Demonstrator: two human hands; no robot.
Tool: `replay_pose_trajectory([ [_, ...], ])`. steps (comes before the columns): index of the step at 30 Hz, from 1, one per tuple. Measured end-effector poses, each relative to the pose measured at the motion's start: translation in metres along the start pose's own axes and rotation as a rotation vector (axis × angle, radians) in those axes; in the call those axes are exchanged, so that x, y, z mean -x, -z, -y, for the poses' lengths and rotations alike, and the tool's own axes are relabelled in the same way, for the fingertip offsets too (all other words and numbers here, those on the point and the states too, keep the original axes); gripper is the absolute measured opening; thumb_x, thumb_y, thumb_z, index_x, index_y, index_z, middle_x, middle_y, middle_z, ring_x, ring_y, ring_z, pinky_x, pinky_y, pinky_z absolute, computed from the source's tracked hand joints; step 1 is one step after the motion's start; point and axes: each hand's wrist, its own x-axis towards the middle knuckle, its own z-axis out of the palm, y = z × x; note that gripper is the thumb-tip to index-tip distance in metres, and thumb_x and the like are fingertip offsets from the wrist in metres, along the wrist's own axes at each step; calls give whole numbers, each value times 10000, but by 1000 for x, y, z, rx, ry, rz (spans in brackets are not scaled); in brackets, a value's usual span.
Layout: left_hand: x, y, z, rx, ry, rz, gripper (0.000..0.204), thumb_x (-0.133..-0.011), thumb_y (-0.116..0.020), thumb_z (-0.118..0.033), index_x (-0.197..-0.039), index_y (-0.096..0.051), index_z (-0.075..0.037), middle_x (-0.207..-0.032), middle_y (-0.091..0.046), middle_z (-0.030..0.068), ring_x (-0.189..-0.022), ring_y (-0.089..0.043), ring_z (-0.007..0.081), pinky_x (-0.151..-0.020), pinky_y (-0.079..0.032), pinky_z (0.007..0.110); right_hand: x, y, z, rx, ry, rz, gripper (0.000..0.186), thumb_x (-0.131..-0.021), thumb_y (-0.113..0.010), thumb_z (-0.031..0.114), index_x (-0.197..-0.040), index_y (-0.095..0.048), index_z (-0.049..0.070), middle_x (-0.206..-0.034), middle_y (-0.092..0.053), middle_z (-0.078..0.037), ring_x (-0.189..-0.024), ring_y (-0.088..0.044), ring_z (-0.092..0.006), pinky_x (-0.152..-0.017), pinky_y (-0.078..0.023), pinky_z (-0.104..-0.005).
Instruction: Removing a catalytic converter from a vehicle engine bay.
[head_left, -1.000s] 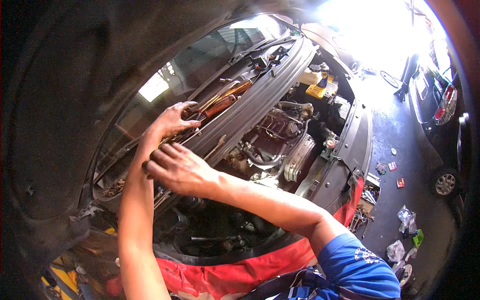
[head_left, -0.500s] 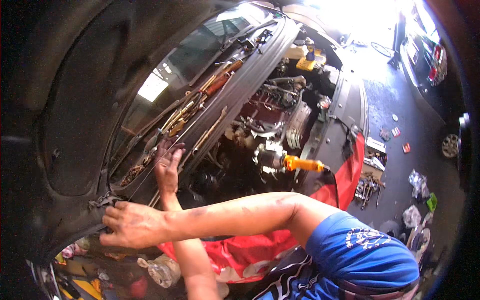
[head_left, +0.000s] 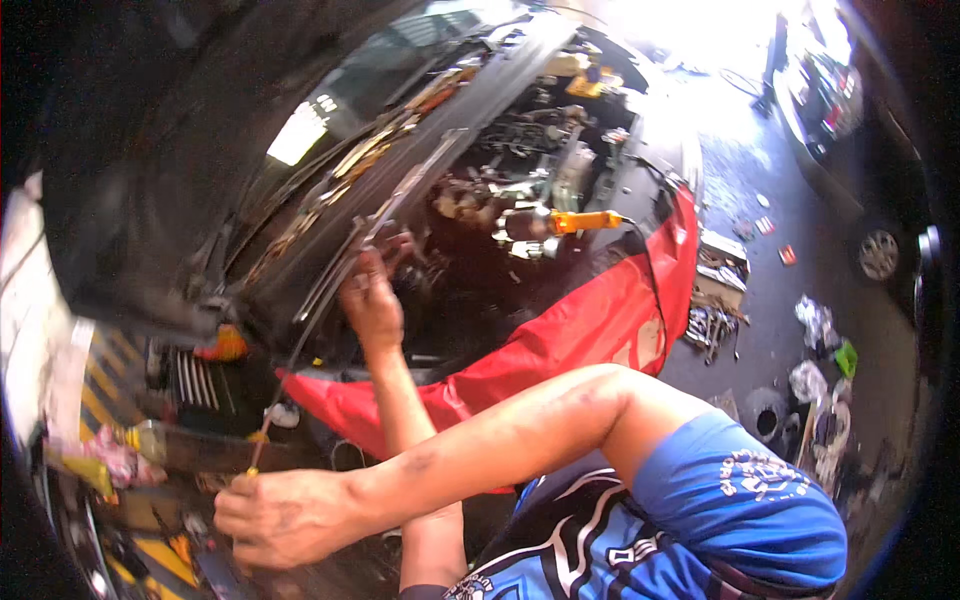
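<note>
Gripping one end of a long, thin, dark metal rod (head_left: 265, 430), the right hand (head_left: 285, 515) was closed in a fist to the left of the shiny red sheet cover (head_left: 600, 325) draped over the car's edge. A small yellow piece showed where the rod met the fist. The rod ran up beside the cover's left tip — contact with it could not be told — toward the left hand (head_left: 378, 300).

The left hand was raised beyond the cover's left part, fingers near the rod's upper end. Its grip: cannot tell, as the fingers were blurred. Holding the rod by its end presumably left most of its length free between the hands. The right arm crossed over the left.

An orange-handled work lamp with a round metal head (head_left: 588, 221) lay beyond the cover's middle, probably placed to light the engine bay; its black cord (head_left: 652, 272) trailed across the cover. The cover itself presumably guarded the paintwork. Farther beyond it, long silver bars (head_left: 418, 175) lay along the dark ledge, likely kept within reach. Loose metal spanners (head_left: 712, 330) lay on the floor right of the cover.
</note>
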Motion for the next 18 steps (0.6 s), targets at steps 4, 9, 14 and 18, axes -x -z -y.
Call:
replay_pose_trajectory([
  [4, 30, -18, -21, 134, -62, 42, 504, -1090, -393, -368, -1423, -478, 1, -1237, -644, 174, -1099, -666, 263, -961, -562, 392, -4, -2, 38, -120, 35, 127, 121, -872, -581, 252, -847, -608, 136, -861, -595, -44, -856, -602, -207, -723, -487, -339],
  [9, 60, -32, -43, 209, -74, 97, 516, -1084, -418, -359, -1461, -434, -7, -1312, -593, 185, -1137, -644, 259, -966, -558, 383, 1, -8, 68, -53, -23, 268, 184, -771, -610, 252, -872, -586, 101, -902, -596, -72, -917, -586, -223, -735, -455, -323],
  [14, 88, -35, -22, -17, 138, 250, 496, -1073, -488, -268, -1475, -412, 13, -1323, -597, 146, -1151, -611, 221, -965, -523, 355, -6, 50, 6, 144, 24, 250, 249, -678, -665, 224, -915, -634, 159, -925, -562, -43, -911, -588, -204, -730, -504, -349],
  [18, 122, 7, 12, -571, 341, 457, 463, -989, -600, -309, -1347, -572, -18, -1269, -636, 213, -1167, -622, 336, -979, -493, 405, 9, 151, -55, 382, -123, 345, 401, -702, -672, 86, -1097, -702, 149, -1044, -635, -106, -954, -623, -325, -773, -537, -403],
])
